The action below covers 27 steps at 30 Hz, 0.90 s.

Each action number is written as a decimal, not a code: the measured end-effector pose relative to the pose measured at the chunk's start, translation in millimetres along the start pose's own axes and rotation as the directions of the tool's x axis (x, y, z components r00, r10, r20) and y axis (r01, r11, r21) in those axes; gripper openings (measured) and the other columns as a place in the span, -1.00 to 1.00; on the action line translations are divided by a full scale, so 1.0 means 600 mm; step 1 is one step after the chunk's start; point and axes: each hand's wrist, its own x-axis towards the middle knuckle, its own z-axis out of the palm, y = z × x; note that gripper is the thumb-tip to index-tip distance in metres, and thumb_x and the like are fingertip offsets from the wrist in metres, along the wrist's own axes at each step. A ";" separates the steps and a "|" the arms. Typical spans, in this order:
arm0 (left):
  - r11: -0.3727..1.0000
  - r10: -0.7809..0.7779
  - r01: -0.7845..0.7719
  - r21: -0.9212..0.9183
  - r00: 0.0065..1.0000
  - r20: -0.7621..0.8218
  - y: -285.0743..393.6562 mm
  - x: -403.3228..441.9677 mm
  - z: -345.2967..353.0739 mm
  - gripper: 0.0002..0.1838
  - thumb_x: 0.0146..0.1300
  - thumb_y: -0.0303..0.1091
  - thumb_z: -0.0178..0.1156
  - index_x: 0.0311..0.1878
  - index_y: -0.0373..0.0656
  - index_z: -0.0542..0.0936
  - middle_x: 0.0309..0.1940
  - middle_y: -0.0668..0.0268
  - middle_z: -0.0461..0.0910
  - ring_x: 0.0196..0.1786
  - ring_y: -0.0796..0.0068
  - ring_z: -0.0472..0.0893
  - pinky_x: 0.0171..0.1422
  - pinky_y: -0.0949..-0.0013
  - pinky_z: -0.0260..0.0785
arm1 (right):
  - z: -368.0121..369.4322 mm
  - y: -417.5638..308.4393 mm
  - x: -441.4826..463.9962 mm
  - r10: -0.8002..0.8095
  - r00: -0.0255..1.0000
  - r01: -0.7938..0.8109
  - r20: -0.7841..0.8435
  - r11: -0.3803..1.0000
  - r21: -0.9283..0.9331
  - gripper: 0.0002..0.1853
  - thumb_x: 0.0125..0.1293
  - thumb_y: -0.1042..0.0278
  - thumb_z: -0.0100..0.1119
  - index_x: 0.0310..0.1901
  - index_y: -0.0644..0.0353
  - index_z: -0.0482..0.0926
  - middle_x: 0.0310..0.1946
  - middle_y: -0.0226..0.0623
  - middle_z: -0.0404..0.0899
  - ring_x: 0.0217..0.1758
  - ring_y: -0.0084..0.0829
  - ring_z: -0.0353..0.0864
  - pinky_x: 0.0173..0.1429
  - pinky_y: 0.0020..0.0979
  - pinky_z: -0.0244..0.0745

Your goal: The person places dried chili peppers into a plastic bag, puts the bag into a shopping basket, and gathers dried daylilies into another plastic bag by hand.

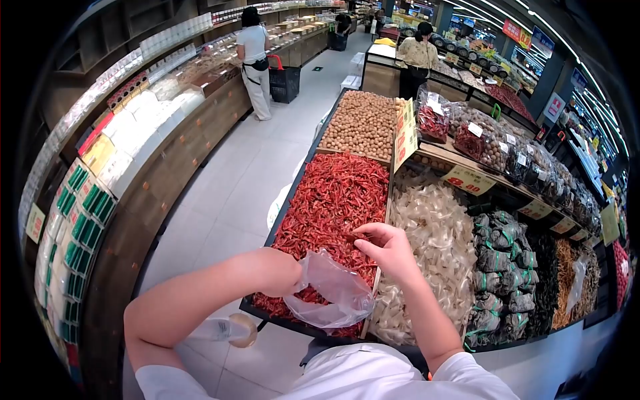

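My left hand [281,272] is closed on the rim of a clear plastic bag [337,293], which hangs with its mouth open over the near part of a bin of dried red chilies [333,190]. My right hand [390,248] is just above the right side of those chilies. Its thumb and forefinger pinch a small dark red piece that looks like a dried chili [352,236]. Some chilies show around and through the bag; how many are inside I cannot tell.
Walnuts [360,123] fill the bin beyond the chilies. Pale, translucent dried goods [427,247] and dark tied bundles [503,273] lie to the right, below price signs [467,180]. Shoppers stand farther off, one beside a black basket [285,81]. A wooden counter [180,153] runs along the left.
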 end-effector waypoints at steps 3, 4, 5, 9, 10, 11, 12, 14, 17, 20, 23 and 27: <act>1.000 -0.014 0.014 0.008 1.000 -0.010 0.001 -0.004 -0.001 -0.71 0.33 -0.21 0.10 -0.24 -0.22 0.71 -0.33 0.06 0.72 -0.21 -0.03 0.71 -0.05 -0.01 0.57 | 0.026 -0.041 -0.036 -0.037 0.990 0.031 0.134 0.998 0.051 -0.79 0.37 0.59 0.32 0.02 0.31 0.69 -0.26 -0.45 0.72 -0.28 -0.69 0.65 -0.19 -0.60 0.58; 1.000 -0.009 0.009 0.012 1.000 -0.013 0.000 -0.004 -0.001 -0.71 0.33 -0.21 0.10 -0.24 -0.22 0.71 -0.32 0.06 0.72 -0.21 -0.02 0.71 -0.05 -0.01 0.57 | 0.035 -0.051 -0.045 -0.019 0.985 0.004 0.172 0.996 0.089 -0.79 0.38 0.60 0.31 0.03 0.32 0.69 -0.26 -0.45 0.72 -0.27 -0.70 0.65 -0.20 -0.61 0.56; 1.000 -0.004 0.005 0.017 1.000 -0.017 -0.001 -0.004 -0.002 -0.71 0.33 -0.21 0.10 -0.24 -0.21 0.71 -0.32 0.06 0.72 -0.21 -0.02 0.71 -0.05 -0.01 0.57 | 0.039 -0.042 -0.049 -0.019 0.977 0.019 0.212 1.000 0.000 -0.79 0.39 0.59 0.30 0.03 0.33 0.68 -0.26 -0.44 0.73 -0.27 -0.71 0.65 -0.19 -0.59 0.57; 1.000 -0.021 0.021 0.014 1.000 -0.013 0.003 -0.011 -0.014 -0.70 0.33 -0.21 0.10 -0.23 -0.21 0.72 -0.32 0.06 0.72 -0.21 -0.01 0.72 -0.05 -0.01 0.57 | 0.068 -0.054 -0.071 -0.127 0.922 0.305 0.367 0.822 -0.481 -0.70 0.31 0.55 0.34 0.07 0.23 0.67 -0.15 -0.18 0.73 -0.17 -0.41 0.76 -0.05 -0.40 0.66; 1.000 -0.023 0.023 0.014 1.000 -0.011 0.003 -0.012 -0.016 -0.70 0.33 -0.21 0.10 -0.23 -0.21 0.72 -0.32 0.06 0.72 -0.21 -0.01 0.72 -0.05 -0.01 0.57 | 0.067 -0.019 -0.068 -0.261 0.862 0.476 0.434 0.713 -0.516 -0.69 0.29 0.51 0.36 0.07 0.24 0.67 -0.11 -0.14 0.73 -0.08 -0.24 0.75 0.04 -0.27 0.65; 1.000 -0.024 0.025 0.015 1.000 -0.007 0.003 -0.013 -0.017 -0.70 0.33 -0.21 0.10 -0.22 -0.21 0.72 -0.32 0.06 0.72 -0.21 0.00 0.72 -0.05 -0.01 0.57 | 0.067 -0.015 -0.074 -0.241 0.843 0.490 0.480 0.711 -0.505 -0.69 0.28 0.50 0.36 0.06 0.25 0.67 -0.10 -0.14 0.73 -0.04 -0.20 0.74 0.08 -0.25 0.64; 1.000 -0.027 0.027 0.014 1.000 -0.010 0.003 -0.014 -0.018 -0.70 0.33 -0.21 0.10 -0.22 -0.21 0.72 -0.32 0.06 0.72 -0.21 0.00 0.72 -0.05 -0.01 0.57 | 0.067 -0.018 -0.076 -0.221 0.822 0.505 0.526 0.709 -0.492 -0.69 0.27 0.49 0.37 0.06 0.25 0.68 -0.09 -0.14 0.73 0.00 -0.16 0.72 0.11 -0.22 0.63; 1.000 -0.020 0.020 0.010 1.000 -0.013 0.004 -0.015 -0.018 -0.70 0.34 -0.20 0.11 -0.23 -0.22 0.72 -0.32 0.05 0.72 -0.21 0.00 0.72 -0.05 -0.01 0.57 | 0.061 -0.036 -0.083 -0.216 0.849 0.459 0.483 0.755 -0.469 -0.70 0.28 0.50 0.37 0.05 0.27 0.68 -0.09 -0.15 0.73 -0.03 -0.19 0.74 0.09 -0.26 0.63; 1.000 -0.007 0.008 0.017 1.000 -0.026 -0.001 -0.009 -0.009 -0.70 0.34 -0.20 0.11 -0.22 -0.21 0.72 -0.32 0.05 0.72 -0.21 0.00 0.72 -0.05 -0.02 0.57 | 0.043 -0.047 -0.074 -0.249 0.912 0.374 0.326 0.831 -0.412 -0.73 0.30 0.50 0.35 0.03 0.29 0.68 -0.11 -0.18 0.74 -0.08 -0.31 0.75 0.03 -0.35 0.64; 1.000 -0.030 0.030 0.005 0.999 -0.011 0.004 -0.013 -0.016 -0.70 0.34 -0.20 0.11 -0.22 -0.21 0.72 -0.32 0.05 0.72 -0.21 -0.01 0.72 -0.05 -0.03 0.57 | 0.020 -0.013 -0.044 -0.260 0.966 0.247 -0.005 0.923 -0.295 -0.78 0.33 0.48 0.36 -0.02 0.31 0.69 -0.20 -0.22 0.74 -0.22 -0.44 0.75 -0.09 -0.43 0.65; 1.000 -0.018 0.018 0.007 1.000 0.009 0.003 -0.010 -0.015 -0.68 0.36 -0.18 0.10 -0.21 -0.22 0.72 -0.32 0.05 0.72 -0.21 -0.01 0.72 -0.04 -0.02 0.57 | -0.014 0.053 0.011 -0.207 0.972 0.162 -0.113 0.934 -0.317 -0.77 0.33 0.42 0.38 -0.03 0.29 0.70 -0.23 -0.19 0.74 -0.24 -0.40 0.76 -0.08 -0.41 0.65; 1.000 -0.019 0.019 0.018 0.999 0.027 0.010 -0.014 -0.024 -0.66 0.38 -0.16 0.08 -0.20 -0.22 0.72 -0.30 0.06 0.73 -0.20 -0.01 0.72 -0.03 -0.01 0.57 | -0.048 0.190 0.077 -0.067 0.992 -0.010 -0.103 0.793 -0.610 -0.52 0.30 0.21 0.41 0.15 0.32 0.59 -0.03 -0.01 0.70 0.03 -0.16 0.72 0.14 -0.23 0.61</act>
